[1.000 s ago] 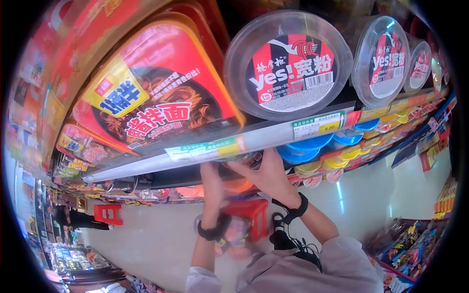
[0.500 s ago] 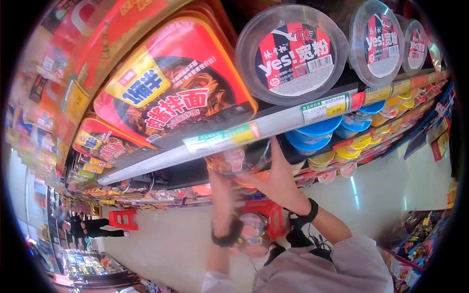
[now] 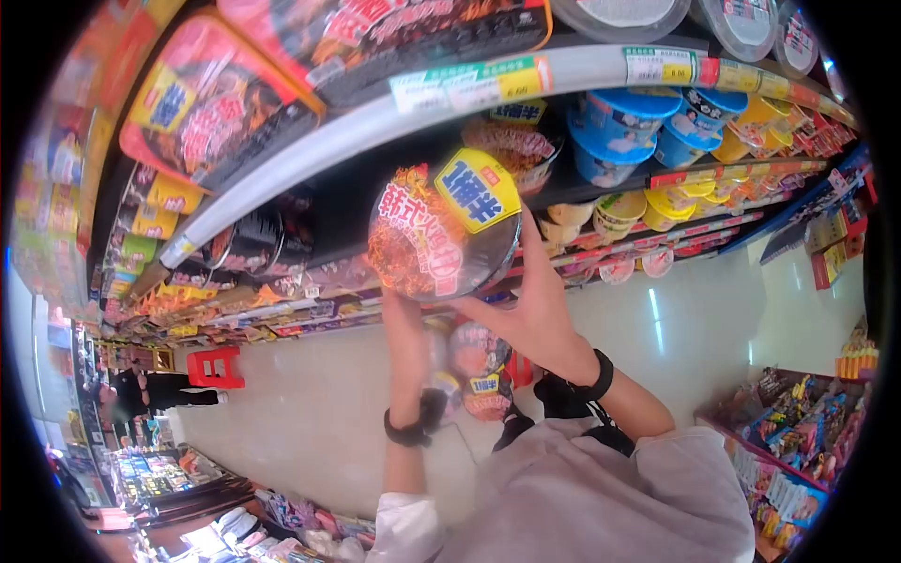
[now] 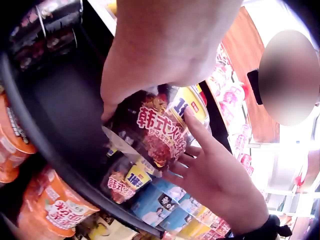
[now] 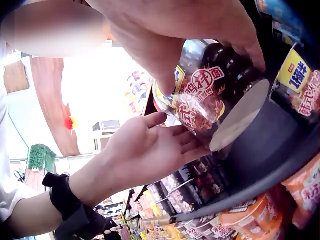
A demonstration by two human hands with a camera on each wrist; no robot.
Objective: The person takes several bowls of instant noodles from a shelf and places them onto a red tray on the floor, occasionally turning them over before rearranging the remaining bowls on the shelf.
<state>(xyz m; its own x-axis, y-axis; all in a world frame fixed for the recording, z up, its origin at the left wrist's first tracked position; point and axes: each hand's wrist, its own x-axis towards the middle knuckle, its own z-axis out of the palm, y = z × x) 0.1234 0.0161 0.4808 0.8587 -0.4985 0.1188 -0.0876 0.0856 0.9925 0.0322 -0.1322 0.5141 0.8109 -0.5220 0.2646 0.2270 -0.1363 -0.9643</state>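
Between both hands is a round instant noodle bowl (image 3: 446,230), dark with a noodle picture and a yellow-and-blue label, in front of the shelf. My left hand (image 3: 404,342) holds its left side. On its right, the right hand (image 3: 535,319) grips it with the thumb apart from the fingers. The right wrist view shows the left hand (image 5: 150,147) palm up, its fingertips at the bowl (image 5: 200,95) near its pale flat base. A similar noodle bowl (image 3: 516,150) stands behind on the shelf.
A white price rail (image 3: 375,117) runs along the shelf above the hands. Blue tubs (image 3: 615,131) stand to the right, orange bowls (image 4: 55,205) one level down. Several noodle packs (image 3: 479,352) are below, by a red stool (image 3: 519,368). A person (image 3: 150,389) stands far left.
The noodle bowl, mostly hidden under the price rail before, has come out toward the body between both hands. The head view has tilted down, showing more of the lower shelf.
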